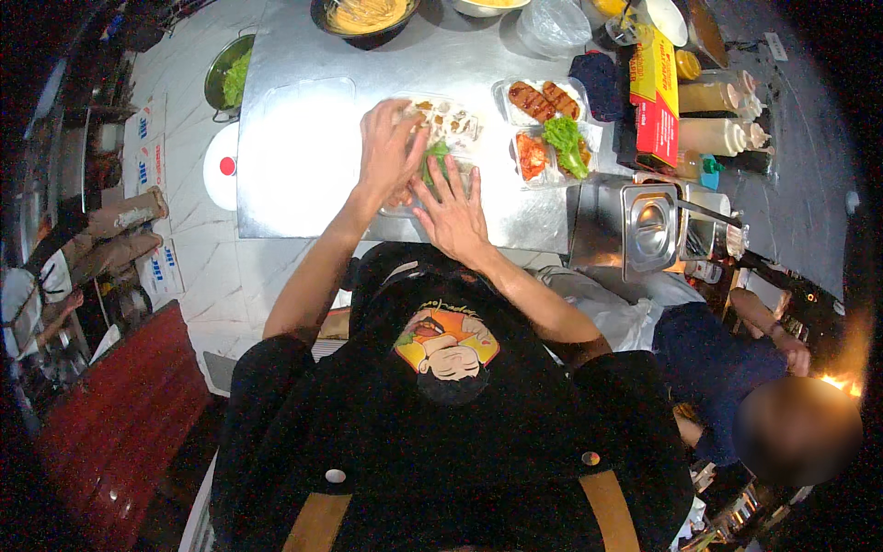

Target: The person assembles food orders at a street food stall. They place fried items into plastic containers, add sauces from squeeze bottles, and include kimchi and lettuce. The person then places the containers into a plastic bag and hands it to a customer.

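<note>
On the steel table in front of me is a clear plastic takeaway box (464,124). White and brown food shows in its far part, and green leaf in its near part. My left hand (391,147) lies over the box's left side, fingers stretched along it. My right hand (452,213) rests on the near part with its fingers spread flat. Both hands cover much of the box, so I cannot tell whether its lid is fastened. To the right stands an open box (596,138) with grilled patties (543,99), a red vegetable side (532,155) and lettuce (568,143).
Along the table's (294,166) far edge stand a black bowl (363,32) of yellow mix with a whisk and stacked clear lids (554,28). At right are a red-yellow carton (655,101), squeeze bottles (713,136) and steel pans (651,225). Another person (708,368) works near a flame.
</note>
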The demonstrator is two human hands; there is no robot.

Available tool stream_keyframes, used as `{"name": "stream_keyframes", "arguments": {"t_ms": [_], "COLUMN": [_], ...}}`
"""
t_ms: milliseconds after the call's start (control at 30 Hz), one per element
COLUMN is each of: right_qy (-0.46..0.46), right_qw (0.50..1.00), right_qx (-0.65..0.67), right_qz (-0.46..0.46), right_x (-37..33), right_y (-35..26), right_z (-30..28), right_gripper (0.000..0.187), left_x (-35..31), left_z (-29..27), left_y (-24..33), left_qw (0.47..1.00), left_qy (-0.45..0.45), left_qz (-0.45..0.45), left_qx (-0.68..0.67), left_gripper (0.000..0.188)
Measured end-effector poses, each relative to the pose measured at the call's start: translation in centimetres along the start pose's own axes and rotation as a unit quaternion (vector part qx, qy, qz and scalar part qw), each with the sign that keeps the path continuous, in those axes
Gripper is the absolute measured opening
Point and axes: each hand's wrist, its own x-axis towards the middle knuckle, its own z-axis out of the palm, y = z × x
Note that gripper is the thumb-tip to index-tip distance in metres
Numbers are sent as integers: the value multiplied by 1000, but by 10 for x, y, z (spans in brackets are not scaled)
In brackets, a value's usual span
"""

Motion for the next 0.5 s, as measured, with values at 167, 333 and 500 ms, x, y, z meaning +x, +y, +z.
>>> {"name": "stream_keyframes", "arguments": {"t_ms": [167,333,500], "right_qy": [61,40,43], "right_qw": [973,987,990], "right_qx": [220,120,123], "right_qz": [32,99,44], "right_x": [-3,6,34], "right_y": [21,35,32], "right_z": [3,0,-6], "right_gripper": [78,98,93], "left_x": [50,54,25], "left_z": [21,18,-36], "left_y": [13,0,-102], "left_qw": [963,980,974], "left_qy": [-148,-119,191], "left_qz": [57,42,-72], "left_qx": [219,156,93], "left_gripper": [81,76,57]}}
